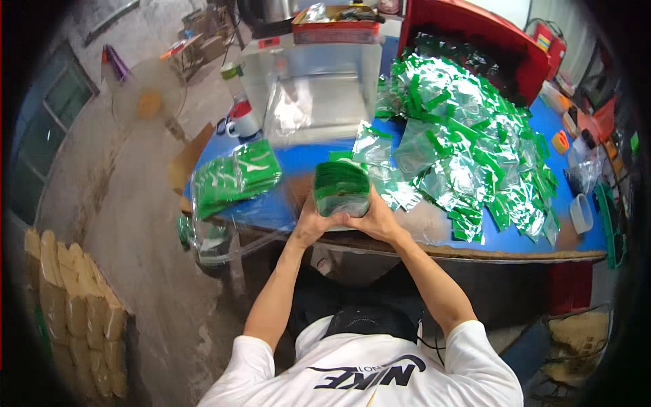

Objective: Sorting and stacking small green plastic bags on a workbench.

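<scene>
Both my hands grip a thick stack of green-and-clear plastic bags (342,187) at the front edge of the blue table. My left hand (312,222) wraps its left side and my right hand (377,218) its right side, with the thumbs meeting at the near face. To the right spreads a large heap of loose, shiny green-and-clear plastic bags (468,142). On the left, neat bundles of green bags (237,178) lie in a clear plastic bag that hangs over the table edge.
Behind the stack stands a pale box-like machine (315,95), with a red tray (336,30) above it. A white mug (243,124) and a bottle (233,81) are beside it. A red bin (475,41) backs the heap. A fan (149,102) stands at left, above piled brown packages (74,305).
</scene>
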